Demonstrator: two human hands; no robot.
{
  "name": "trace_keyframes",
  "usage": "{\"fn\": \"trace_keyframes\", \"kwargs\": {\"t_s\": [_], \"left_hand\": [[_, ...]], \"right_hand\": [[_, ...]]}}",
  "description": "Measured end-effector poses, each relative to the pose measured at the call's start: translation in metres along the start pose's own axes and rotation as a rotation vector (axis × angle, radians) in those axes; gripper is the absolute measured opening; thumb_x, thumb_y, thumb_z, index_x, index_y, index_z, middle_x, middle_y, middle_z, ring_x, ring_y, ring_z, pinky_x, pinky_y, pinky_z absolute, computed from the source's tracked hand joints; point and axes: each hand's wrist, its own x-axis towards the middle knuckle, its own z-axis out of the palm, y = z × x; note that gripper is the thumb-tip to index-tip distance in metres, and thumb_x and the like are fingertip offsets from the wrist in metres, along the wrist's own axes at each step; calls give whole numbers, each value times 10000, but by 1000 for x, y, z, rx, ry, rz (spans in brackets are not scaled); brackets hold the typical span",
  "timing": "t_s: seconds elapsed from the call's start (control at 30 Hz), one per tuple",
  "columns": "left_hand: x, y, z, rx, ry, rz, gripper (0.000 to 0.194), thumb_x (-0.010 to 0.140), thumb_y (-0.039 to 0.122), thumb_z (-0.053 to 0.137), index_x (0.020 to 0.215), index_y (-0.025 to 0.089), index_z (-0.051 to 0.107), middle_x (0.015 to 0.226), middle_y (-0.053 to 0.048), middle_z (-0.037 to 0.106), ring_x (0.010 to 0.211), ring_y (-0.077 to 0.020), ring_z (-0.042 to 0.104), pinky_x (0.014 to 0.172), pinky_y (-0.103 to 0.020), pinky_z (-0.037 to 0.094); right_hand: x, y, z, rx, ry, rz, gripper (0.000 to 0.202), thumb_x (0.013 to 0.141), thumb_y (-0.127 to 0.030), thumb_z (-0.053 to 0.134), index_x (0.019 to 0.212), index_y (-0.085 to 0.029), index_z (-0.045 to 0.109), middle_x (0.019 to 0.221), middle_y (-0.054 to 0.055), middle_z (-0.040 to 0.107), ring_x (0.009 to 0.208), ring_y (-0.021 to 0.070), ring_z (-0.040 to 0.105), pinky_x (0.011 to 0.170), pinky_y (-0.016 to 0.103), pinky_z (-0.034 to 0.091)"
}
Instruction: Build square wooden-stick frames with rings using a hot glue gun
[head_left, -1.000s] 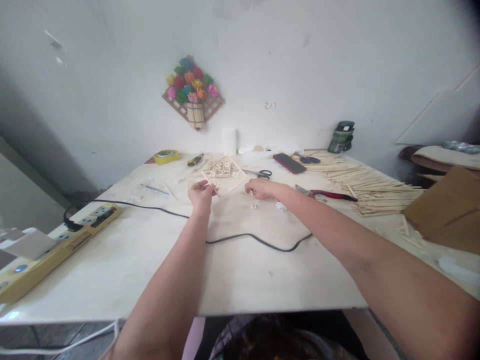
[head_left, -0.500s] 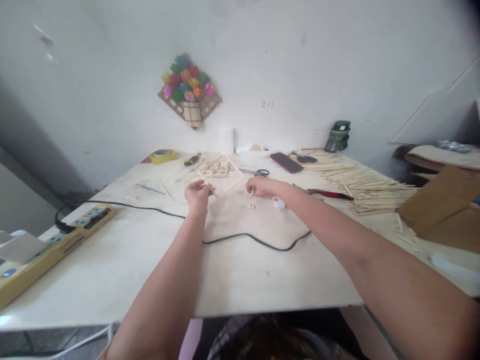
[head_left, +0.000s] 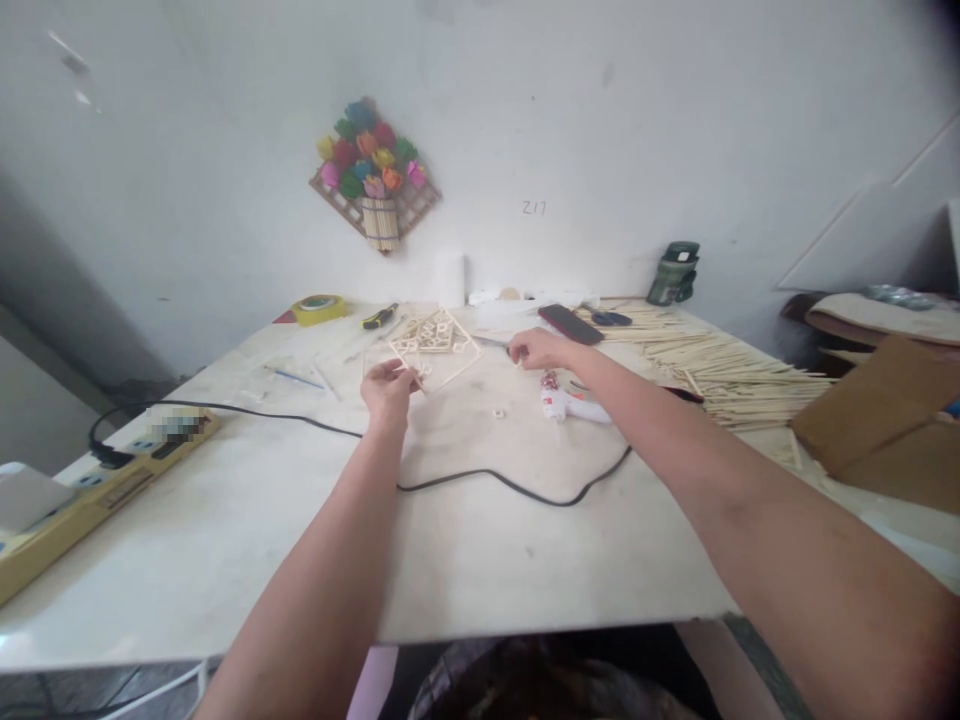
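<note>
My left hand (head_left: 388,392) pinches the near left corner of a diamond-shaped frame of thin wooden sticks (head_left: 466,372). Inside the far part of this frame sit several small square stick pieces (head_left: 435,332). My right hand (head_left: 538,348) is closed to the right of the frame, fingertips pressed together over the scissors (head_left: 491,342), whose handles it hides. What those fingertips hold is too small to make out. Between the hands, a little nearer to me, one small wooden square (head_left: 499,413) lies on the table. A white glue gun (head_left: 556,402) rests below my right hand, partly behind the forearm.
A black cord (head_left: 487,472) crosses the table. At the left lies a yellow power strip (head_left: 127,490); at the back, yellow tape (head_left: 319,310), a utility knife (head_left: 379,317) and a phone (head_left: 570,324). Many wooden sticks (head_left: 739,375) and a cardboard box (head_left: 885,415) occupy the right.
My right hand has moved up and away from me, from beside the small square to the scissors, uncovering more of the glue gun. My left hand keeps its hold on the frame.
</note>
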Motion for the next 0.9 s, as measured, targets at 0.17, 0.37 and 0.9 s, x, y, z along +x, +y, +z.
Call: {"fn": "trace_keyframes", "kwargs": {"t_s": [0.17, 0.37, 0.9], "left_hand": [[-2, -2, 0, 13, -21, 7, 308, 517, 136, 653, 791, 102, 519, 535, 9, 556, 499, -140, 589, 549, -295, 516], [-8, -6, 5, 64, -80, 8, 333, 513, 170, 667, 814, 103, 543, 545, 5, 572, 493, -139, 590, 548, -298, 519], [-11, -4, 9, 92, -73, -14, 344, 482, 192, 697, 783, 105, 554, 533, 5, 573, 483, -140, 583, 538, -304, 520]], "right_hand": [[0, 30, -9, 105, 66, 197, 257, 586, -78, 533, 800, -154, 654, 736, 10, 655, 659, 103, 571, 551, 151, 392], [7, 63, 0, 183, 59, 424, 269, 601, -76, 558, 834, -155, 667, 722, 20, 671, 612, 102, 591, 532, 152, 414], [18, 83, 6, 102, 45, 481, 273, 632, -74, 567, 869, -143, 683, 824, 54, 687, 702, 135, 612, 595, 166, 428]]}}
